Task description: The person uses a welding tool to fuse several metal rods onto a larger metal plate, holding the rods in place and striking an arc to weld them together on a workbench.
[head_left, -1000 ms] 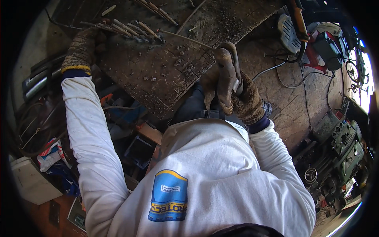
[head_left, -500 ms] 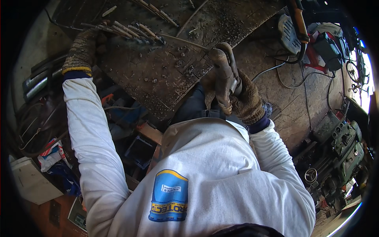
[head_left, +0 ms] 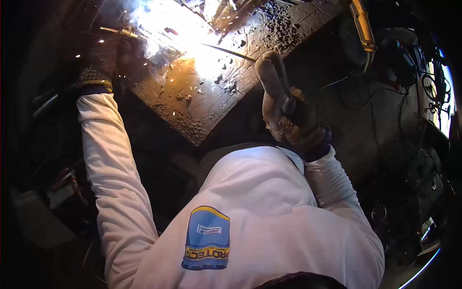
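My right hand (head_left: 303, 123), in a knitted glove, is closed around a worn welding electrode holder (head_left: 272, 91). A thin welding rod (head_left: 228, 51) reaches from its jaws leftward to a glaring white arc over the metal table (head_left: 192, 115). My gloved left hand (head_left: 100, 60) is at the table's left edge, next to the end of a thin rod (head_left: 118, 32). Its fingers are lost in shadow and smoke, so I cannot tell whether they grip that rod. Glare hides most of the metal pieces at the arc, and sparks fly around it.
Dark crumbs of slag (head_left: 192, 127) lie scattered on the tabletop. A tool with a yellow-orange handle (head_left: 363, 26) is at the upper right. A cable (head_left: 334, 83) runs near it. Machinery on the right and clutter on the left are deep in shadow.
A bright arc with sparks and smoke has appeared at the rod's tip, and the surroundings have gone dark. Both arms have hardly moved.
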A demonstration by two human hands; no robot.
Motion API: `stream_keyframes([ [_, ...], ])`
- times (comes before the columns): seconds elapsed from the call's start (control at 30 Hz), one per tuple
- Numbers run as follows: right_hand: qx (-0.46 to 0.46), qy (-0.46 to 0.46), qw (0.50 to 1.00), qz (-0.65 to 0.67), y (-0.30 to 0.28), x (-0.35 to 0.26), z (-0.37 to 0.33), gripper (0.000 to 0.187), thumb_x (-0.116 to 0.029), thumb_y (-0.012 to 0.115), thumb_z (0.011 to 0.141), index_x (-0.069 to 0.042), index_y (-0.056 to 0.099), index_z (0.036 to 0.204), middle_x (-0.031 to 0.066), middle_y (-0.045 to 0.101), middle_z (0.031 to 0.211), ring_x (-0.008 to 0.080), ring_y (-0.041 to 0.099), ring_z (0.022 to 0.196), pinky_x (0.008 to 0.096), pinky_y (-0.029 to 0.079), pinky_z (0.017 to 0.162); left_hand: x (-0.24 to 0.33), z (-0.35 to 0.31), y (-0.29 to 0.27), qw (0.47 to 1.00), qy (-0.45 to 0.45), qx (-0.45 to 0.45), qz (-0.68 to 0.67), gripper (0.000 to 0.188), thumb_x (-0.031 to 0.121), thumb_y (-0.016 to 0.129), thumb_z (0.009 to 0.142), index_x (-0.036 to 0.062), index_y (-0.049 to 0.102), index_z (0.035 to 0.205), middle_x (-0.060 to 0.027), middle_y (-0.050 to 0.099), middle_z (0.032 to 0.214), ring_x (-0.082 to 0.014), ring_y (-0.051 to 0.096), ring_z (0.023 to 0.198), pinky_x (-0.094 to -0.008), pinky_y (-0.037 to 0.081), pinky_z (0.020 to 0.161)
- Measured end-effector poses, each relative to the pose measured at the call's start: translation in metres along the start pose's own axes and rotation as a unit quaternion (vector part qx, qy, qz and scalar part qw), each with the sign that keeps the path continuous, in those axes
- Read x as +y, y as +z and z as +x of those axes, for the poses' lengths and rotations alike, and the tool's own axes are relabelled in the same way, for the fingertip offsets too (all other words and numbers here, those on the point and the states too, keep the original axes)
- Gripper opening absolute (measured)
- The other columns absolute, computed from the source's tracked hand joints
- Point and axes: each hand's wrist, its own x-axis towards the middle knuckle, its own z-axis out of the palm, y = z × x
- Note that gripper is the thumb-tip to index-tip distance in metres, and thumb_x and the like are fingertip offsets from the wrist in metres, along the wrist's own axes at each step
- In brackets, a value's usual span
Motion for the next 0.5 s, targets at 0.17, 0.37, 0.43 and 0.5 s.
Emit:
stream_keyframes([
  [0.17, -0.128, -0.045, 0.963, 0.233, 0.022, -0.008, 0.002, 0.052, -0.027, 0.059, 0.092, -0.007, 0.042, 0.138, 0.0117, 0.044, 0.139, 0.0175, 0.056, 0.11, 0.0312, 0.048, 0.091, 0.0, 0.0, 0.003, 1.0, 0.007, -0.006, 0.007, 0.033, 0.042, 0.061, 0.091, 0.0171, 0.07, 0.111, 0.0049, 0.06, 0.08, -0.0074, 0.052, 0.062, -0.024, 0.043, 0.053],
  [0.37, -0.121, -0.192, 0.921, -0.316, -0.031, 0.015, -0.007, 0.06, -0.031, 0.063, 0.089, -0.003, 0.043, 0.138, 0.0142, 0.061, 0.113, 0.0243, 0.061, 0.104, 0.0376, 0.051, 0.087, -0.003, -0.003, -0.004, 1.0, 0.006, -0.005, 0.015, 0.034, 0.043, 0.061, 0.091, 0.0174, 0.07, 0.112, 0.0046, 0.061, 0.081, -0.0079, 0.053, 0.063, -0.0245, 0.043, 0.054],
  [0.43, 0.166, -0.309, 0.702, -0.62, -0.032, 0.022, -0.02, 0.067, -0.036, 0.067, 0.085, -0.001, 0.043, 0.137, 0.015, 0.06, 0.111, 0.0293, 0.063, 0.098, 0.0395, 0.052, 0.082, -0.002, 0.001, -0.006, 1.0, 0.008, -0.009, 0.018, 0.034, 0.043, 0.061, 0.091, 0.0175, 0.07, 0.112, 0.0045, 0.061, 0.081, -0.008, 0.053, 0.063, -0.0247, 0.044, 0.054],
  [0.5, 0.169, -0.307, 0.755, -0.554, -0.025, 0.019, -0.019, 0.056, -0.024, 0.069, 0.088, 0.001, 0.046, 0.132, 0.0128, 0.06, 0.119, 0.0216, 0.059, 0.11, 0.0342, 0.048, 0.092, -0.002, 0.003, -0.01, 1.0, 0.008, -0.01, 0.017, 0.034, 0.043, 0.061, 0.091, 0.0176, 0.07, 0.112, 0.0044, 0.061, 0.081, -0.0082, 0.053, 0.063, -0.0248, 0.044, 0.055],
])
